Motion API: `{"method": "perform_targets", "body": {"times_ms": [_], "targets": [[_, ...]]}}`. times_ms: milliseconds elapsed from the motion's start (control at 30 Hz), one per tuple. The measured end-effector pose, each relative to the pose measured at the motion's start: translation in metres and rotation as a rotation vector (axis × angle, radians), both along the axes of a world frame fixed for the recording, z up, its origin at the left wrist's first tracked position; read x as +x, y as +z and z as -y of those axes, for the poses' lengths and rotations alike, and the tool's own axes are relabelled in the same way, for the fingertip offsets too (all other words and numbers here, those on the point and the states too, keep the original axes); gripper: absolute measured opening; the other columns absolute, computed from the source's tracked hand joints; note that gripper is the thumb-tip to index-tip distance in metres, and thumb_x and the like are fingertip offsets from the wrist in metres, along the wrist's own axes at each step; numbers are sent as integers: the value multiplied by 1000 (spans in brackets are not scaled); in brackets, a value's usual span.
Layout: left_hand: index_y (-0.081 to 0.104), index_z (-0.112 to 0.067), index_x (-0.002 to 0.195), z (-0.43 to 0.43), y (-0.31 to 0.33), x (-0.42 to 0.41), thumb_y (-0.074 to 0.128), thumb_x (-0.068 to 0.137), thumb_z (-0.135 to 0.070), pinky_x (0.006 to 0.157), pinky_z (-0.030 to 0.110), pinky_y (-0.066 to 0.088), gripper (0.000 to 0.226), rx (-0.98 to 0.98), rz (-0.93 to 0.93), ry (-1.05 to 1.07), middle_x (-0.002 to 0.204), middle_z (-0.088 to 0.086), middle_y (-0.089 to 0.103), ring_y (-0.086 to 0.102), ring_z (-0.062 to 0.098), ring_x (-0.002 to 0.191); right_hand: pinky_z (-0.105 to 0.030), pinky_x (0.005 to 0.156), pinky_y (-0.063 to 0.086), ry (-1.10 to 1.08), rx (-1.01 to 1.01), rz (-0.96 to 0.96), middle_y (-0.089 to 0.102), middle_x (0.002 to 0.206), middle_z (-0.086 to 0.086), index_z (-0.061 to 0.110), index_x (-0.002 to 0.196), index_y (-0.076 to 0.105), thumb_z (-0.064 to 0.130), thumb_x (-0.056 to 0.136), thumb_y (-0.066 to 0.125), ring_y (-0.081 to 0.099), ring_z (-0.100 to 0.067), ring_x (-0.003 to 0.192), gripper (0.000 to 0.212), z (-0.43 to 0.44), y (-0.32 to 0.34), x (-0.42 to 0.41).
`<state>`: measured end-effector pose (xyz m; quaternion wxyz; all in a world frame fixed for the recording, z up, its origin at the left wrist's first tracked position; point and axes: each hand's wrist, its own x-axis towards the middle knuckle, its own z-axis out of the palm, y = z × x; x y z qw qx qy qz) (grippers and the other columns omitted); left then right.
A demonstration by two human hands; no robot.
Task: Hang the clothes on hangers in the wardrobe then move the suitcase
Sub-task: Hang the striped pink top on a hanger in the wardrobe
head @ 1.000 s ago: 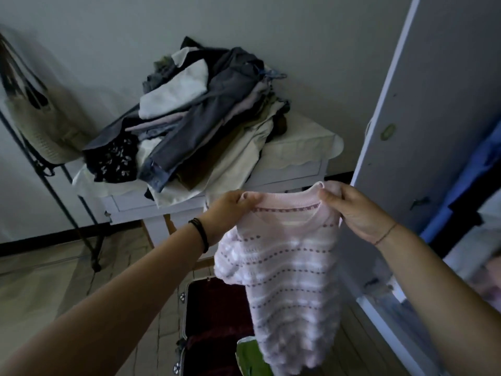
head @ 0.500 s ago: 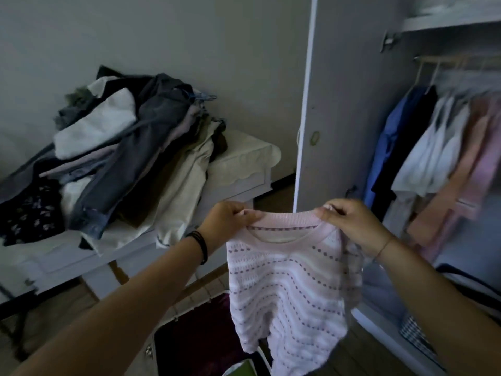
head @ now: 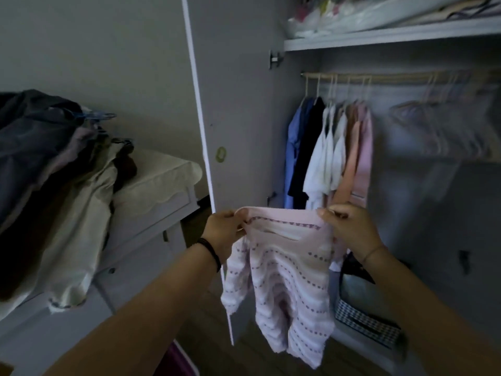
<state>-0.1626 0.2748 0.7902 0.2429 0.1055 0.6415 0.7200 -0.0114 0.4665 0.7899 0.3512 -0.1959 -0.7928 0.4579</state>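
A pale pink knitted sweater (head: 284, 289) with dotted stripes hangs in front of me, held up by its neckline. My left hand (head: 225, 232) pinches the left side of the collar and my right hand (head: 349, 229) pinches the right side. Behind it stands the open wardrobe with a wooden rail (head: 379, 77). Several garments (head: 328, 150) hang on hangers at the rail's left end. Empty hangers (head: 444, 115) hang blurred further right. A sliver of the dark red suitcase (head: 176, 359) shows at the bottom edge.
A heap of clothes (head: 54, 164) lies on a white dresser (head: 151, 213) at the left. The open wardrobe door (head: 230, 131) stands between dresser and rail. A shelf (head: 393, 36) above holds bags. A checked bag (head: 363, 321) sits on the wardrobe floor.
My view has swung right from the clothes heap to the wardrobe interior. Both hands have carried the sweater along toward the hanging garments, still holding its collar.
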Motion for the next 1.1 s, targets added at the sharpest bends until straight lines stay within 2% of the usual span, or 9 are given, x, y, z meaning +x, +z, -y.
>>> {"method": "perform_targets", "body": {"times_ms": [200,267,333,433,567,700,833,967,1100], "targets": [[67,-6,82,-96,-1,-8,55,94,-24,69,34,54,25,20,9,-180,76,11,68,63,24,70,-52,69,53,-115,-322,26,67,84,-28,4,77,69,17,90,61,62,-33,71,20,-91,-11,-2],[67,-6,86,-126,-1,-14,55,94,-28,77,41,52,26,-17,-31,-220,84,16,67,62,29,78,-47,69,55,-106,-492,0,68,91,-23,7,86,69,16,93,57,64,-36,76,17,-118,-11,-6],[67,-4,94,-154,-1,-17,58,92,-33,83,45,49,30,-74,-83,-263,93,20,65,60,32,85,-31,59,56,-104,-660,-46,65,82,-12,11,84,64,15,96,51,61,-21,67,18,-141,-7,-11],[66,0,91,-191,1,-24,67,84,-39,79,42,52,40,-180,-226,-358,87,23,64,59,30,80,-24,53,49,-144,-766,-111,56,71,-8,10,76,57,15,98,44,53,-15,62,27,-175,-3,-17],[65,4,84,-226,6,-43,68,77,-52,72,33,48,56,-375,-363,-483,80,19,61,56,24,73,-33,64,49,-182,-739,-198,57,73,-9,11,75,57,22,99,45,55,-18,64,28,-220,7,-22],[62,10,91,-267,5,-54,62,88,-42,85,43,51,53,-218,-241,-486,95,32,62,59,31,83,-40,77,51,-187,-669,-202,63,84,-13,13,81,63,29,94,55,59,-23,75,22,-258,7,-29],[62,7,79,-321,23,-57,58,92,-30,87,41,50,40,-6,-177,-496,85,31,58,58,34,80,-35,66,51,-300,-517,-123,64,78,-14,9,75,65,32,90,61,59,-26,72,28,-295,7,-36],[56,24,100,-364,48,-63,57,93,-26,104,51,41,50,97,-136,-595,111,46,53,56,43,98,-34,64,40,-419,-354,-94,54,72,-16,3,75,60,33,89,61,51,-24,68,34,-329,17,-34],[61,15,109,-406,68,-71,56,92,-24,93,42,52,43,143,-95,-691,109,34,62,64,32,94,-31,58,36,-518,-262,-82,44,67,-15,3,70,55,27,90,61,43,-23,63,32,-361,24,-35]]}}
